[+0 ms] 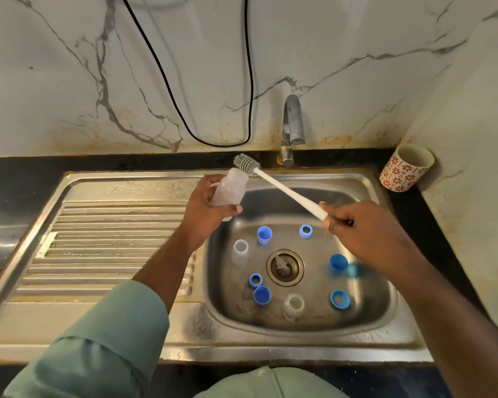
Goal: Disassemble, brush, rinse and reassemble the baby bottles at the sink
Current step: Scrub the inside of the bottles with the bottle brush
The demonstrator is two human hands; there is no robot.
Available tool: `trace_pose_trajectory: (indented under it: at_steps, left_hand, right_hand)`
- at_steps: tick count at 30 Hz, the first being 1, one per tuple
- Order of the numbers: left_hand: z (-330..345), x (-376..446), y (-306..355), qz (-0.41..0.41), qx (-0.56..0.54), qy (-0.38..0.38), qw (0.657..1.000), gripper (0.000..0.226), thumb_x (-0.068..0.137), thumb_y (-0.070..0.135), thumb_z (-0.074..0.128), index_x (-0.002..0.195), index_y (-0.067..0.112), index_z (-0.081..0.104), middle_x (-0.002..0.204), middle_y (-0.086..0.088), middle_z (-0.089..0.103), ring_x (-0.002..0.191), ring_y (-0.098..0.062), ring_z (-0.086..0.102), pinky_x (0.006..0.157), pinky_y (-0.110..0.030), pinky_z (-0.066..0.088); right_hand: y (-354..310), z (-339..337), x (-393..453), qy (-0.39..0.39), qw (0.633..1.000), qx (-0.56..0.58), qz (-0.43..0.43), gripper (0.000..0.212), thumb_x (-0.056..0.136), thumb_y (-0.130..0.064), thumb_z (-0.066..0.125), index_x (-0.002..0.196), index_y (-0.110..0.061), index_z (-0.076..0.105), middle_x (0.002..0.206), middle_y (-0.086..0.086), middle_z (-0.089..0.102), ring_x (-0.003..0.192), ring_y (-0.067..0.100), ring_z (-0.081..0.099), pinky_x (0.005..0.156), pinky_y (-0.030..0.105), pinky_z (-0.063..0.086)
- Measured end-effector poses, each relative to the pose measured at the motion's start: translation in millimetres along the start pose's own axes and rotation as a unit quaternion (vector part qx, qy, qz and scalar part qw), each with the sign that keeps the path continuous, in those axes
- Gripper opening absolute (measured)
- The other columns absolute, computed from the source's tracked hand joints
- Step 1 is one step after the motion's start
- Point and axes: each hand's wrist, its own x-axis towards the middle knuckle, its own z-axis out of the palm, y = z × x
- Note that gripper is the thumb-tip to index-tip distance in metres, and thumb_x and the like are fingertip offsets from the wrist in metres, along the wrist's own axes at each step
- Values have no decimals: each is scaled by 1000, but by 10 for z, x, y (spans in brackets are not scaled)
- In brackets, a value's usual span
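My left hand (206,206) grips a clear baby bottle (230,189) above the sink's left rim, its mouth pointing up and away. My right hand (357,225) holds the white handle of a bottle brush (288,192); its grey bristle head (246,164) sits just outside the bottle's mouth. In the steel sink basin (368,297) stand two more clear bottles (240,251) (293,306), blue caps (264,234) (338,263) (262,295) and blue collar rings (306,231) (255,280) (340,299). A nipple lies in the drain (284,267).
The tap (292,124) rises behind the basin with no water running. A ribbed draining board (110,248) lies to the left. A red-flowered cup (406,172) stands on the black counter at the right. A black cable (213,81) hangs on the marble wall.
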Motion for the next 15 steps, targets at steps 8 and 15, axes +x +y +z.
trace_pose_trajectory:
  at_steps: [8, 15]
  left_hand:
    - [131, -163, 131, -65, -241, -12, 968, 29, 90, 8, 61, 120, 6, 62, 108, -14, 64, 96, -33, 61, 67, -36, 52]
    - [162, -154, 208, -96, -241, -84, 962, 59, 80, 42, 58, 127, 6, 54, 94, -14, 65, 65, -19, 59, 50, -26, 42]
  right_hand:
    - [117, 70, -137, -45, 983, 166, 63, 27, 93, -21, 64, 118, -31, 67, 80, -4, 72, 67, 13, 62, 51, 20, 47]
    - [89, -4, -129, -39, 983, 170, 63, 22, 93, -21, 63, 114, -26, 70, 80, 3, 71, 67, 16, 61, 58, 28, 49]
